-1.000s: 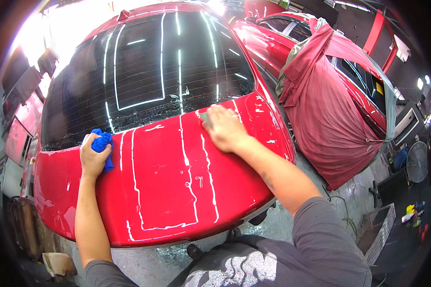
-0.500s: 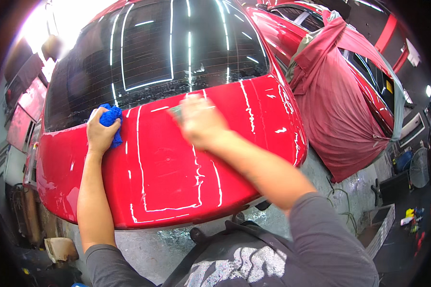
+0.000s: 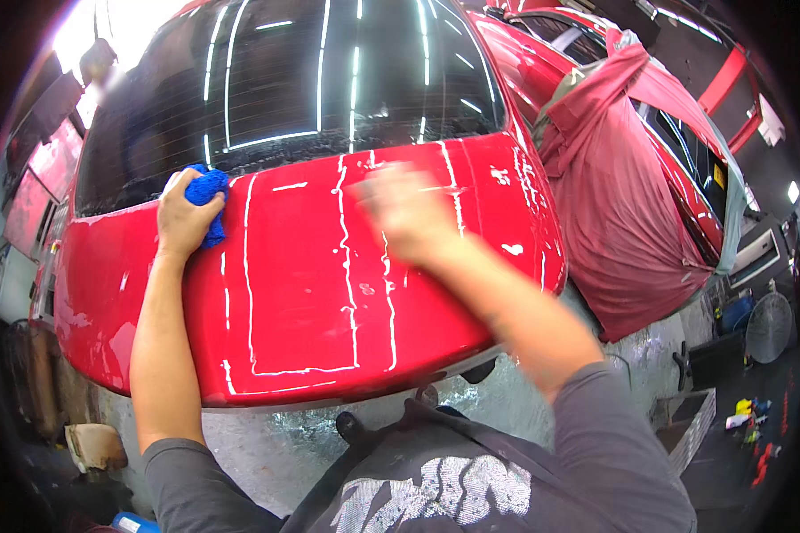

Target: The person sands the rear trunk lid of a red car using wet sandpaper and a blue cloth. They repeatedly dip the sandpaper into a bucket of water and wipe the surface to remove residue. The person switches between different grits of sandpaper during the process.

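My left hand (image 3: 181,218) is closed round a crumpled blue cloth (image 3: 208,190), near the lower edge of the rear window (image 3: 284,84). Under both hands spreads the glossy red trunk lid (image 3: 298,249) of a car, streaked with white light reflections. My right hand (image 3: 409,211) lies on the upper middle of the lid, blurred by motion. Its fingers seem closed on a small greyish piece at their tips, too smeared to name. Wet-looking marks show along the glass edge.
To the right stands a second red car (image 3: 529,67), partly draped with a dull red cloth cover (image 3: 622,204). Beyond it are a grey fan (image 3: 769,327) and a metal-edged crate (image 3: 689,426). A pale container (image 3: 95,446) sits on the floor at lower left.
My right hand has shifted a little to the right across the lid. The left hand keeps its grip on the blue cloth. The view has tilted slightly.
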`<state>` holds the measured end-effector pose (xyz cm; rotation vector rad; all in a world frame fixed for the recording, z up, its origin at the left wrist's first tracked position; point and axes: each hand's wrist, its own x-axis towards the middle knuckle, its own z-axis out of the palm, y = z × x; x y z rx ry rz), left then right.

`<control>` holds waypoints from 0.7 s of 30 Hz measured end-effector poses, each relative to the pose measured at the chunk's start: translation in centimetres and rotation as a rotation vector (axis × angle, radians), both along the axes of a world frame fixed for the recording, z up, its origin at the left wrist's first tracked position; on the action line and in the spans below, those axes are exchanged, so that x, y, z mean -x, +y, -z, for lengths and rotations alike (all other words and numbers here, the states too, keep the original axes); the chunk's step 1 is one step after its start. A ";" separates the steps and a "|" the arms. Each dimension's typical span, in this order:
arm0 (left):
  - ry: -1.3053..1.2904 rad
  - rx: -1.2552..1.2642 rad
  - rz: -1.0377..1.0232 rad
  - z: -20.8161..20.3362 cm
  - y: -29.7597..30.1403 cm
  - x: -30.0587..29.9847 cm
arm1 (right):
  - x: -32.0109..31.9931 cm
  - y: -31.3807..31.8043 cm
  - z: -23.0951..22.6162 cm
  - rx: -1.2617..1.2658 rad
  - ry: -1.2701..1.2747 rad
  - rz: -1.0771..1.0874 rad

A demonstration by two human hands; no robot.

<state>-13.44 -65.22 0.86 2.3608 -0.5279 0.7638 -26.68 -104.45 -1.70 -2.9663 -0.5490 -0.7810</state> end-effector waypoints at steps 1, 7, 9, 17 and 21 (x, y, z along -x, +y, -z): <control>0.007 0.012 0.006 0.5 0.7 0.0 | 0.9 6.2 -0.5 -0.139 -0.034 -0.132; -0.012 -0.002 0.015 -0.6 1.7 0.3 | 2.9 -2.8 -3.5 -0.138 0.181 -0.066; -0.020 0.045 0.032 0.1 -1.3 -0.3 | 3.7 -15.6 -4.0 -0.376 0.316 0.300; -0.034 0.007 0.021 0.8 1.2 -0.6 | 2.7 7.1 -2.1 -0.141 0.113 -0.012; -0.007 0.021 0.051 0.3 1.6 0.1 | 3.4 6.1 -3.4 -0.084 0.294 -0.090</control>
